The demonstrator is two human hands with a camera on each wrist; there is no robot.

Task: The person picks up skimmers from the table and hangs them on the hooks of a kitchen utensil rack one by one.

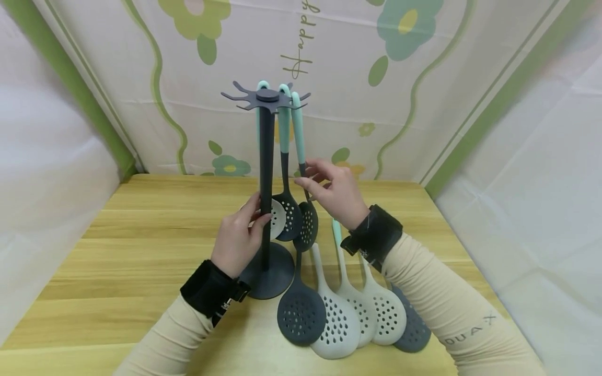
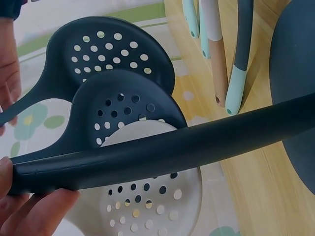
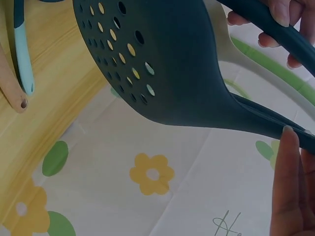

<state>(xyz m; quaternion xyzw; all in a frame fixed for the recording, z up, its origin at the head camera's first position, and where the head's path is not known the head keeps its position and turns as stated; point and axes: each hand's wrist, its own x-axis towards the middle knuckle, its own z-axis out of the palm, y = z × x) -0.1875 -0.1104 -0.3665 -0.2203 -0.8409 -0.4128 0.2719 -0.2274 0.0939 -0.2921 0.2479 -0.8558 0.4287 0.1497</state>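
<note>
A dark utensil stand (image 1: 266,162) with a ring of hooks on top stands upright on the table. My left hand (image 1: 239,236) grips its pole partway down. Several skimmers with mint handles hang on the far and right-hand hooks. The rightmost is a dark skimmer (image 1: 308,227), its perforated head turned nearly edge-on. My right hand (image 1: 339,192) has thumb and fingers around this skimmer's thin neck, just below the mint handle. Beside it hangs another dark skimmer (image 1: 292,222), and a pale skimmer (image 2: 189,191) shows partly behind the pole.
On the table right of the stand's round base (image 1: 277,279), several skimmers lie in an overlapping row. A dark skimmer (image 1: 301,316) is at the row's left, then pale skimmers (image 1: 336,326), and another dark head (image 1: 414,326) by the right sleeve. A flower-printed cloth (image 1: 338,47) rises behind.
</note>
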